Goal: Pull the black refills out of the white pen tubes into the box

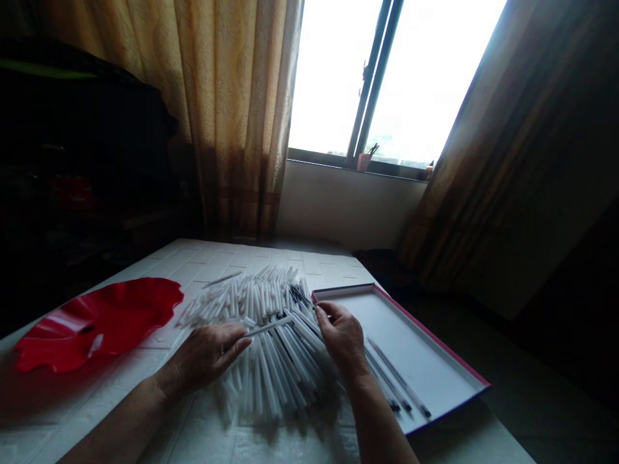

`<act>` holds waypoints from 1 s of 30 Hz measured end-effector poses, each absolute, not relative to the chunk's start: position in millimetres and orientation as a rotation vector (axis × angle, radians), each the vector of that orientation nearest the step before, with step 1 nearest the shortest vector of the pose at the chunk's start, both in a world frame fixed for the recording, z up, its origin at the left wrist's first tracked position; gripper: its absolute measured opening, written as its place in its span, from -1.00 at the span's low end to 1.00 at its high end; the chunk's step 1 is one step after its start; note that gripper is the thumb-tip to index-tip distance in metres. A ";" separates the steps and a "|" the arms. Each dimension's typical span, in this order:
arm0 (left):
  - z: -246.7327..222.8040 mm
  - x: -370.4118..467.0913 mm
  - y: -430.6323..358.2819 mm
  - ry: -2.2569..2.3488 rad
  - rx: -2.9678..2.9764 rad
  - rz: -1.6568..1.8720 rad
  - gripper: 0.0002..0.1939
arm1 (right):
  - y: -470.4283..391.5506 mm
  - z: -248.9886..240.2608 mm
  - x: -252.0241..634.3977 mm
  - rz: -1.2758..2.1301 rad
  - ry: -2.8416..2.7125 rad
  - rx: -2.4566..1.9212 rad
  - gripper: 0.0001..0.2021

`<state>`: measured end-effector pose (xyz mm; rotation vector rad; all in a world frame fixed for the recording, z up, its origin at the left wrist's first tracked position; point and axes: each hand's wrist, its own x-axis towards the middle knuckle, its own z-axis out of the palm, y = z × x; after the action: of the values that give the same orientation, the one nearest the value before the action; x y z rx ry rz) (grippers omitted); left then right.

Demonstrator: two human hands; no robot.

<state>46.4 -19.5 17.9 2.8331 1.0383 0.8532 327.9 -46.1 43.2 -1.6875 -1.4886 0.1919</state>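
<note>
My left hand [210, 351] is closed, with a pale, see-through pen barrel [269, 327] pinched between thumb and fingers and pointing right. My right hand [341, 335] is closed in a pinch at the left edge of the shallow tray; what its fingertips hold, if anything, is too small to make out. Beneath and between both hands spreads a heap of clear pen barrels [264, 374]. Thin black pieces [300, 296] lie on the heap's right side, close to my right fingertips. Several pens with black ends [399, 380] rest in the white tray [416, 348], right of my right wrist.
A red wavy-rimmed bowl [140, 299] stands on the left of the white brick-patterned table [193, 258]. The tray has a raised red edge and reaches the table's right side. Behind are a curtain [236, 116] and a window sill with a small pink cup [363, 161].
</note>
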 end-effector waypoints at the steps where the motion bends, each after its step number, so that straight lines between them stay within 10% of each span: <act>1: 18.1 46.3 -19.6 1.041 2.832 0.850 -0.53 | -47.0 44.5 330.5 0.142 -1.470 -1.731 -0.73; 13: 17.2 46.4 -20.4 1.044 2.823 0.853 -0.56 | -48.1 46.1 337.4 -0.011 -1.463 -1.800 -0.70; 30: 20.5 48.9 -21.5 1.020 2.808 0.848 -0.57 | -50.2 39.2 309.2 0.598 -1.588 -1.253 -0.72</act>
<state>48.9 -21.5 20.5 2.8082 1.0201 0.8482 309.2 -50.2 39.2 -1.2527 -1.5884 0.5980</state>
